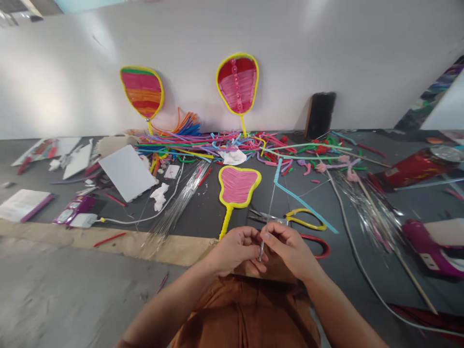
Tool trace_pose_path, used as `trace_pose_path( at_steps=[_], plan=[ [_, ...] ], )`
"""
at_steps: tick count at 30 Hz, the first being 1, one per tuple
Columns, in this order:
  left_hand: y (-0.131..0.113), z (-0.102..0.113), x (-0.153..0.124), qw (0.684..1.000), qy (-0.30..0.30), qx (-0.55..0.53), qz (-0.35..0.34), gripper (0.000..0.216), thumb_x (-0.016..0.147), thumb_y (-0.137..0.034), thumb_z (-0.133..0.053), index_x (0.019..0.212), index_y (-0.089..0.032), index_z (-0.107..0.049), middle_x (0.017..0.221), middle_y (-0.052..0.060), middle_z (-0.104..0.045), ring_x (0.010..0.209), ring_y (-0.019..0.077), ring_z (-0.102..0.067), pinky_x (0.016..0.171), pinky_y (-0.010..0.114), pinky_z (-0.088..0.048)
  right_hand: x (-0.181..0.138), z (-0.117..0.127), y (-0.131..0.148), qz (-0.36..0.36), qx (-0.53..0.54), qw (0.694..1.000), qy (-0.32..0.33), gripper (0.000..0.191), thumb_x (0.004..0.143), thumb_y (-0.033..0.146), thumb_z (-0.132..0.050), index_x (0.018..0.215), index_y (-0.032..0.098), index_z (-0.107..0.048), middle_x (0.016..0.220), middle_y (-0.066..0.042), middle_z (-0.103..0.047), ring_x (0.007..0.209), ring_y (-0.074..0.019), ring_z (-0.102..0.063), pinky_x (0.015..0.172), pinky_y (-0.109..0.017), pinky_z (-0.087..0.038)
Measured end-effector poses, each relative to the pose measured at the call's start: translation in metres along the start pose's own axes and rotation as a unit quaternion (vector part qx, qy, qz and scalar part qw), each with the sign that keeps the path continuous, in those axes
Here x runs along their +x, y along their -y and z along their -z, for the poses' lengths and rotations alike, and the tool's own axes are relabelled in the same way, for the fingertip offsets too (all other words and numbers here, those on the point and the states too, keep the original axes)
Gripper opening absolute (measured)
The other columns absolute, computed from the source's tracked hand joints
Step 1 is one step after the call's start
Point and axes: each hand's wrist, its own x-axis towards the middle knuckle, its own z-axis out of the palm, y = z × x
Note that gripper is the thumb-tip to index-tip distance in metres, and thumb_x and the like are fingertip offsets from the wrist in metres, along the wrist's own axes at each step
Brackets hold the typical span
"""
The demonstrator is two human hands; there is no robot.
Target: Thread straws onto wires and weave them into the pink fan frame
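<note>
Close to my lap, my left hand (239,249) and my right hand (286,246) meet, fingers closed around a thin metal wire (270,208). It rises from my fingertips toward a bent light-blue pipe cleaner (300,202); whether the two are joined I cannot tell. Just beyond my left hand lies a small fan shape (239,186), pink with a yellow pipe-cleaner rim and handle. Yellow-handled pliers (308,219) rest beyond my right hand, partly behind it. A red handle loop (321,245) shows beside that hand, the rest of its tool hidden.
Two finished-looking fans (142,92) lean on the white wall behind a heap of colored pipe cleaners (203,145). Bundled wires (181,200) lie left, a red can (424,166) stands right. A phone (320,116) leans at the back; a white cable (357,251) crosses the right side.
</note>
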Motion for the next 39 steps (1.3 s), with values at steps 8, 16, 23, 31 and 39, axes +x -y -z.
trace_pose_path(
  at_steps=[8, 16, 23, 31, 39],
  plan=[
    [0.002, 0.003, -0.003, 0.947, -0.113, 0.246, -0.173, 0.009, 0.075, -0.021, -0.056, 0.082, -0.017, -0.056, 0.072, -0.001, -0.062, 0.068, 0.0109, -0.061, 0.062, 0.02, -0.046, -0.001, 0.006, 0.008, 0.043, -0.158, 0.986, -0.032, 0.021, 0.088, 0.034, -0.049, 0.075, 0.019, -0.055, 0.062, 0.002, -0.048, 0.057, -0.012, -0.045, 0.054, -0.022, -0.036],
    [0.001, 0.006, 0.002, 0.982, -0.058, 0.113, -0.143, 0.02, 0.075, -0.029, -0.06, 0.089, -0.015, -0.056, 0.08, 0.004, -0.065, 0.067, 0.0114, -0.062, 0.058, 0.02, -0.047, 0.0, 0.008, 0.009, 0.071, -0.165, 0.983, -0.041, 0.019, 0.09, 0.029, -0.045, 0.077, 0.019, -0.054, 0.064, 0.001, -0.055, 0.06, -0.0124, -0.053, 0.06, -0.021, -0.042],
    [0.008, 0.006, 0.003, 0.986, -0.103, 0.058, -0.114, 0.033, 0.066, -0.041, -0.069, 0.075, -0.014, -0.053, 0.061, 0.001, -0.062, 0.053, 0.0109, -0.06, 0.05, 0.02, -0.047, 0.004, 0.005, 0.01, 0.047, -0.123, 0.99, -0.052, 0.023, 0.088, 0.037, -0.048, 0.081, 0.018, -0.059, 0.069, -0.001, -0.06, 0.063, -0.0139, -0.059, 0.06, -0.023, -0.047],
    [0.004, 0.01, -0.005, 0.996, -0.064, -0.004, -0.065, 0.037, 0.059, -0.037, -0.077, 0.072, -0.013, -0.053, 0.064, 0.002, -0.065, 0.053, 0.0114, -0.062, 0.048, 0.019, -0.048, 0.017, 0.048, 0.053, 0.155, -0.036, 0.955, -0.251, 0.027, 0.081, 0.033, -0.061, 0.105, 0.02, -0.059, 0.068, 0.0, -0.06, 0.054, -0.0104, -0.053, 0.052, -0.023, -0.045],
    [0.011, 0.008, -0.005, 0.999, 0.004, -0.046, -0.012, 0.035, 0.057, -0.031, -0.079, 0.071, -0.012, -0.053, 0.062, 0.005, -0.066, 0.048, 0.0119, -0.062, 0.043, 0.018, -0.049, 0.045, 0.053, 0.07, 0.081, 0.083, 0.992, -0.05, 0.031, 0.073, 0.036, -0.069, 0.098, 0.018, -0.065, 0.083, -0.005, -0.065, 0.05, -0.0074, -0.048, 0.043, -0.022, -0.038]
  ],
)
